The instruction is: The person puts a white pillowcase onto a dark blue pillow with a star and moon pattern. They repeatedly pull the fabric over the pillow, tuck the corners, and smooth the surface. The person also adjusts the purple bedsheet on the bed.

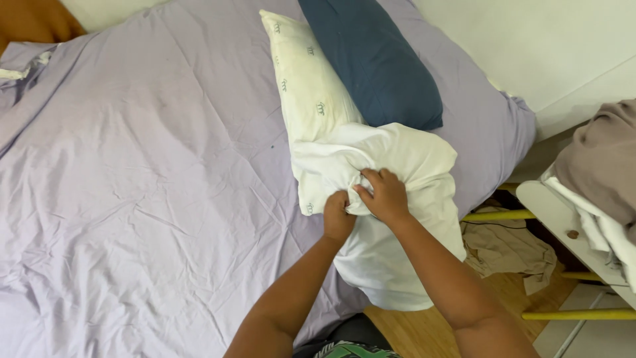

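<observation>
Both hands clenched on bunched white pillowcase (391, 166): left hand (338, 217) and right hand (384, 197) pinch its gathered edge around the cream pillow (305, 86), which overhangs the bed (132, 166) edge. Risk: fabric slips from grip, or pillow slides off onto the floor (424, 331).

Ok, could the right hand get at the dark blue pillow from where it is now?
Probably yes. The right hand grips the white pillowcase alongside the left hand, and the dark blue pillow lies just beyond on the bed, its top uncovered. It would have to let go and reach over the cream pillow.
</observation>
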